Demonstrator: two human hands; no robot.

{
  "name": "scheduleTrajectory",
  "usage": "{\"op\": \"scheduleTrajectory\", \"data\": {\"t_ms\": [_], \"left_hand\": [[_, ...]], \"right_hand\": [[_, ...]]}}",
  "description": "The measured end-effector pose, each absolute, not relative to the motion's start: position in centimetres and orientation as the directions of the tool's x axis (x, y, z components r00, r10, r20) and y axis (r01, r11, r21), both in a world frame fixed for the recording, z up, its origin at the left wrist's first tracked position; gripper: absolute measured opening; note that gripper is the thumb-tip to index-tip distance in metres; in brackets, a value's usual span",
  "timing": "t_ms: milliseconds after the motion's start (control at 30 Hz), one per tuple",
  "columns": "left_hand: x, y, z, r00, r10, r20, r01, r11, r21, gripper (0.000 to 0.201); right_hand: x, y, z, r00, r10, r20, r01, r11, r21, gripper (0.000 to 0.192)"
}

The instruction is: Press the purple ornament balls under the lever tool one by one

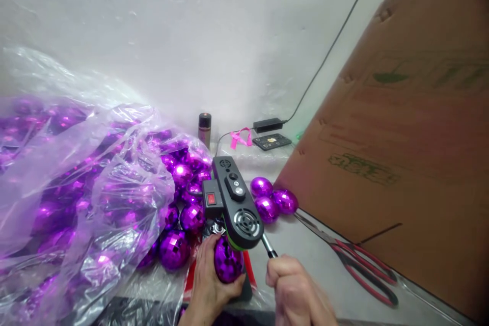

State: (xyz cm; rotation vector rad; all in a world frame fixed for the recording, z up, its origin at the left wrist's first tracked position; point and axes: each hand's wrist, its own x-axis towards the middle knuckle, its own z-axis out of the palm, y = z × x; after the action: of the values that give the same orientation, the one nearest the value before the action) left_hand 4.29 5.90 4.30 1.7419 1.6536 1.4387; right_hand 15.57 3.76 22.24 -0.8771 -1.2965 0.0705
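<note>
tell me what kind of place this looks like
Probably a small workshop bench for assembling ornaments: a clear plastic bag of faceted purple baubles, a black machine with a red switch over the bauble in the left hand, and red-handled scissors.

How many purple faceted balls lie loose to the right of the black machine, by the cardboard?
3, clustered on the table beside the cardboard: one at the back, one in front, one to the right. Others behind the machine may be hidden.

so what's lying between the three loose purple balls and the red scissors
In the head view, nothing lies between them: only bare grey tabletop separates the three loose purple balls from the red scissors, whose blade tips point toward the balls.
</note>
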Motion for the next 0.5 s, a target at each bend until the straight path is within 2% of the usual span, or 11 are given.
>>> {"op": "scheduleTrajectory", "data": {"t_ms": [233, 500], "left_hand": [[4.36, 6.12, 4.75, -0.184, 0.841, 0.509, 0.6, -0.314, 0.736, 0.073], [4.37, 6.25, 4.67, -0.191, 0.843, 0.503, 0.592, -0.31, 0.744, 0.075]], "right_hand": [[16.35, 4.09, 21.92, 0.234, 0.48, 0.846, 0.402, 0.744, -0.533, 0.043], [16.41, 4.31, 21.3, 0.235, 0.465, 0.853, 0.387, 0.761, -0.521, 0.043]]}}
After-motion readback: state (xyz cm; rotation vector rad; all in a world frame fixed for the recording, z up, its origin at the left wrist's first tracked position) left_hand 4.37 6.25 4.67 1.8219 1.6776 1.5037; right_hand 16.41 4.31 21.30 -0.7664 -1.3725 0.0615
